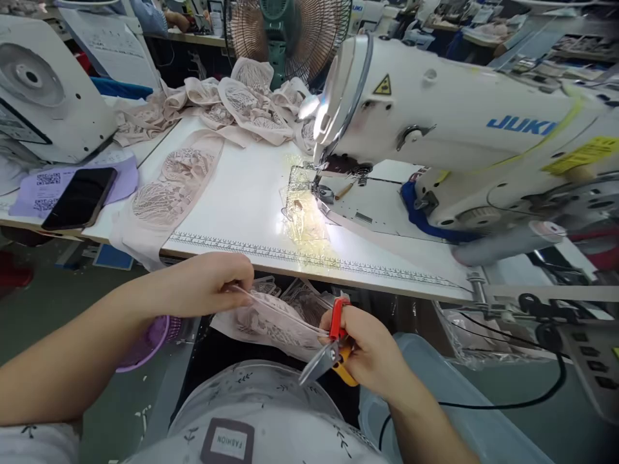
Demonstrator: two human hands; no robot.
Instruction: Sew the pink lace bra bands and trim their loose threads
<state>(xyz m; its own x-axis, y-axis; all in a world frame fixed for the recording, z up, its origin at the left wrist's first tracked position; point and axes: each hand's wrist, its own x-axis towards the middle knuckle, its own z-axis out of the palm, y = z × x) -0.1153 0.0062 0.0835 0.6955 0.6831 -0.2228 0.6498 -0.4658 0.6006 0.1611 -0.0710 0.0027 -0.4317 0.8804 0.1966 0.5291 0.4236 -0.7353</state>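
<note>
My left hand [217, 283] pinches one end of a pale pink lace bra piece [278, 325] just below the table's front edge. The piece stretches across above my lap, its upper edge pulled fairly straight. At its other end my right hand [374, 345] is closed around scissors [320, 362] with red and orange handles. Their blades point down to the left, away from the cloth edge. The right fingertips also seem to grip the lace piece, partly hidden behind the red handle.
A sewing machine [435, 116] with its lamp lit stands on the white table [242, 200]. More lace pieces [251, 103] are heaped at the back, and one [169, 187] hangs over the front edge. A phone [80, 198] lies left. Below are a purple basket [149, 345] and a pale blue bin [449, 399].
</note>
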